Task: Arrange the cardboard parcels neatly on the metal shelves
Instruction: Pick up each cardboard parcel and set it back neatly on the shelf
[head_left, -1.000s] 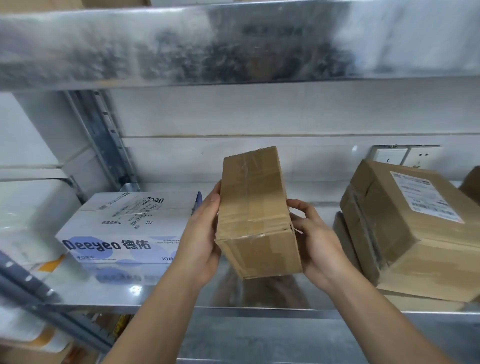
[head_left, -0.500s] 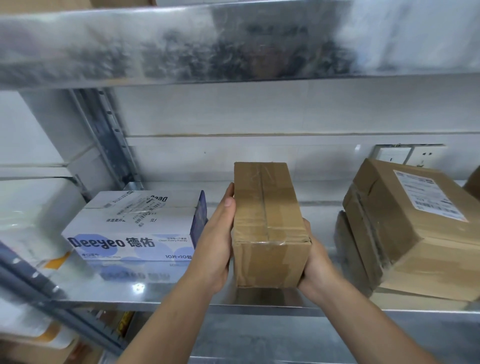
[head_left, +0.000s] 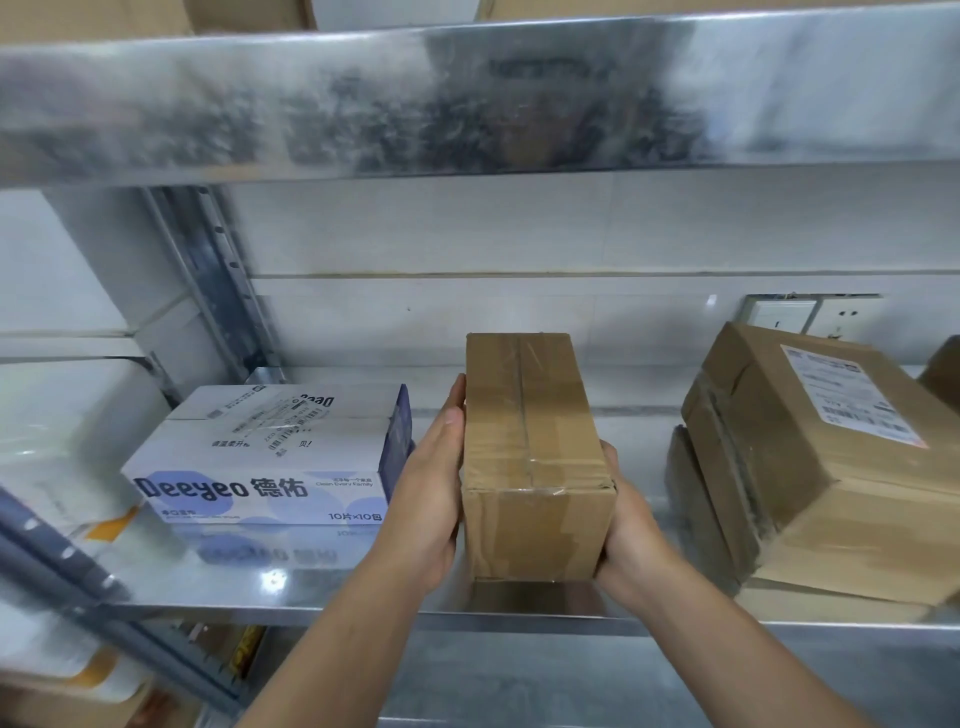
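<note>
A single wide-angle view looks out from the person's head, facing straight into the rack and tilted a little down onto the lower shelf (head_left: 311, 592). It sits close. The front lip of the upper shelf (head_left: 208, 104) spans the top of the frame, and the tiled wall (head_left: 467, 234) closes the back. The left hand (head_left: 426, 499) and right hand (head_left: 636, 540) enter from the bottom edge and meet near centre at a brown parcel (head_left: 530, 457).

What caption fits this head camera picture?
Left hand and right hand hold a taped parcel on the metal shelf, between a Deeyeo box and a labelled parcel.
</note>
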